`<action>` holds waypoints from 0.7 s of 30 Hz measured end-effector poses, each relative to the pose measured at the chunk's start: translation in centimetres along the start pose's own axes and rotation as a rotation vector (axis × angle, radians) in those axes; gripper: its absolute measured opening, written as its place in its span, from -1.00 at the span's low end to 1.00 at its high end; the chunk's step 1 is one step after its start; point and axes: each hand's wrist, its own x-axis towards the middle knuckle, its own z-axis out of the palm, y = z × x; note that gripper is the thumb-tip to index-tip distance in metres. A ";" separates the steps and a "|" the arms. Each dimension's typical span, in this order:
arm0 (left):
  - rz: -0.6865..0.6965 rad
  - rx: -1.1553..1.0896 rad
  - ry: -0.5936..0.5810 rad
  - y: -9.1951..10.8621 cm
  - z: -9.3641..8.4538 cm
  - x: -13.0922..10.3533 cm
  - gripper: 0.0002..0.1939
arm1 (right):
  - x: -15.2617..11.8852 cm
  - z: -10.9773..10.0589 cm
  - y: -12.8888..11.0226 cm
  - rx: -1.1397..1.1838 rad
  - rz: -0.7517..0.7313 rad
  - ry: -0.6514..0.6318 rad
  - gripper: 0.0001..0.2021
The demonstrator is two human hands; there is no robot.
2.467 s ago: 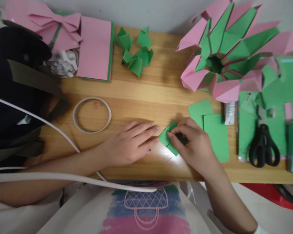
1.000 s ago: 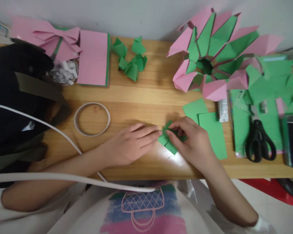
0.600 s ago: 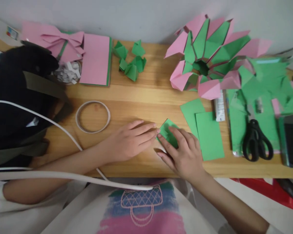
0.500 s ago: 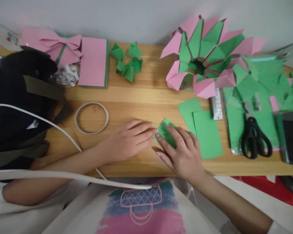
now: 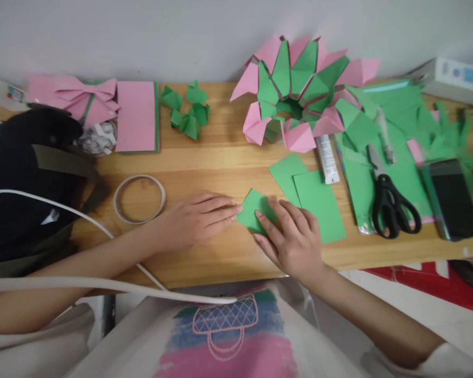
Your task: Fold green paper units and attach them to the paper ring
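Observation:
A small green paper piece [image 5: 253, 206] lies flat on the wooden table. My right hand [image 5: 294, 236] rests over its right part, fingers spread, fingertips pressing on it. My left hand [image 5: 199, 220] lies flat with fingers extended, its fingertips at the paper's left corner. Two green paper sheets [image 5: 321, 207] overlap just beyond my right hand. A roll of tape [image 5: 164, 199] lies on its side left of my left hand.
A pink and green folded-paper ring [image 5: 278, 79] stands at the back. Small green folded pieces [image 5: 191, 125] sit near a pink paper stack [image 5: 136, 115]. Black-handled scissors [image 5: 390, 205], a glue tube [image 5: 328, 160] and a phone [image 5: 453, 199] lie right. A black bag [image 5: 27, 178] and white cables are left.
The view has shifted, so the table's items appear further left. The green piece now shows a smoother, wider surface, and my left fingertips have moved to its left corner.

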 end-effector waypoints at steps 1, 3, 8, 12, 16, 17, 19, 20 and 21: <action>0.003 0.004 0.001 0.0 0.0 0.0 -0.66 | 0.0 0.0 0.0 0.004 -0.004 0.006 -0.70; 0.008 0.020 0.018 0.0 0.0 0.0 -0.67 | 0.0 0.2 -0.1 0.005 -0.014 0.013 -0.70; 0.019 0.091 0.063 0.4 0.0 0.2 -0.65 | -0.2 0.5 0.4 0.069 -0.021 0.001 -0.65; -0.012 0.096 0.053 0.7 0.3 0.2 -0.66 | -0.8 0.1 1.6 0.139 -0.140 0.007 -0.62; -0.014 0.101 0.084 0.6 0.7 0.2 -0.68 | -1.0 -0.6 2.3 0.078 -0.282 0.076 -0.82; -0.011 0.106 0.101 0.6 0.7 0.2 -0.69 | -0.9 -0.6 2.3 0.087 -0.297 0.090 -0.83; -0.004 0.119 0.130 0.6 0.8 0.2 -0.69 | -0.7 -0.4 2.1 0.133 -0.293 0.104 -0.81; -0.001 0.127 0.143 0.7 0.8 0.2 -0.69 | -0.5 -0.2 2.0 0.158 -0.269 0.105 -0.82; -0.001 0.136 0.156 0.8 0.8 0.2 -0.70 | -0.3 0.0 1.8 0.181 -0.234 0.107 -0.83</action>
